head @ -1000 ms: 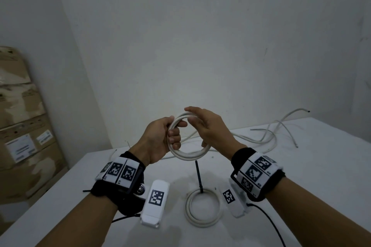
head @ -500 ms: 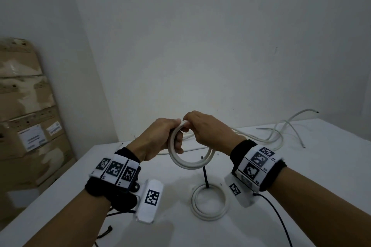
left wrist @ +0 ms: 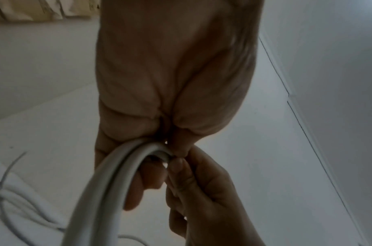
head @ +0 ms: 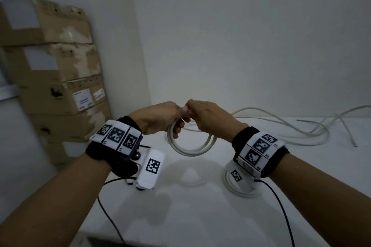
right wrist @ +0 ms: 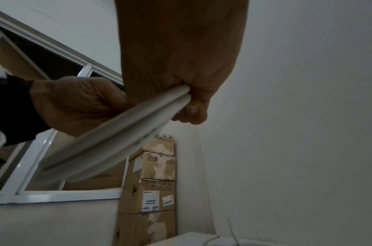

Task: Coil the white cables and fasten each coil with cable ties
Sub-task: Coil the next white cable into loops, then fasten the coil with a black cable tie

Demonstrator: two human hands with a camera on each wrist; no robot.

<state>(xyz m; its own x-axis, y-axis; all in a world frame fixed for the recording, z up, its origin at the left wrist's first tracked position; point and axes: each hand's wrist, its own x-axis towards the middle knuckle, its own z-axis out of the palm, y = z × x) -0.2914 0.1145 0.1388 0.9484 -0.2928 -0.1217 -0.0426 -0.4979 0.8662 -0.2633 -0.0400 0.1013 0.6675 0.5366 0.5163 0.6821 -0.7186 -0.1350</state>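
A small coil of white cable hangs in the air above the white table. My left hand grips the coil's top left, fingers curled round its strands. My right hand pinches the coil's top beside the left hand, seen in the right wrist view as strands running under the curled fingers. A second white coil lies flat on the table, half hidden under my right wrist. Loose white cables sprawl over the table's far right. No cable tie shows.
Stacked cardboard boxes stand against the wall at the left, beyond the table's edge. Thin black cords from the wrist cameras trail over the table's front. A window frame shows in the right wrist view.
Both hands drew together at the coil's top and my right hand's fingers closed on it. The head view swung left, bringing the boxes further into view; the flat coil's black tie tail went out of sight.
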